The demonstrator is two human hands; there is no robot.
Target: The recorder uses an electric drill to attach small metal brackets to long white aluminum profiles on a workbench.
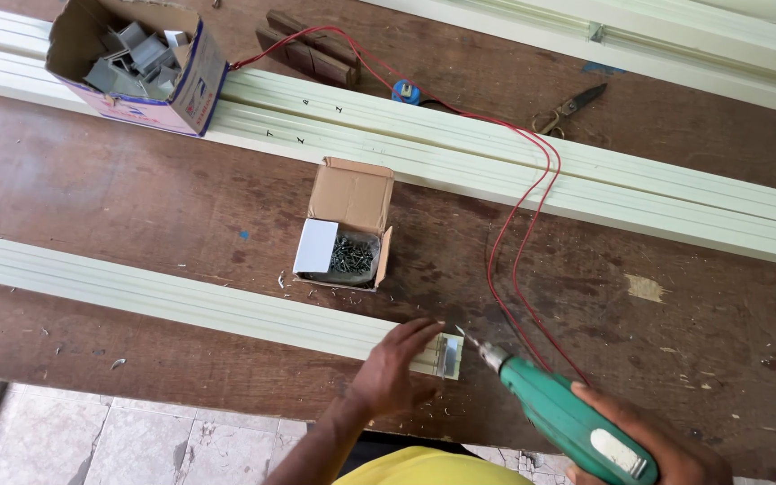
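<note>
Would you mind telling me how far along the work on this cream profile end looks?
Done: a small metal bracket already sits at the end of the long cream profile strip. In hand: the left hand steadies that end while the right hand aims the green electric drill at it. Left: no driven screw is visible; the open cardboard box of dark screws waits nearby.

The left hand [394,362] lies flat on the end of a pale profile [163,292], fingers beside a small metal bracket [449,354]. The right hand [653,440] grips a green drill [568,418]; its bit points at the bracket and seems to touch it. Just beyond the left hand stands an open screw box [345,229] on the brown desk [119,198]. A red wire [532,198] runs away from the drill.
</note>
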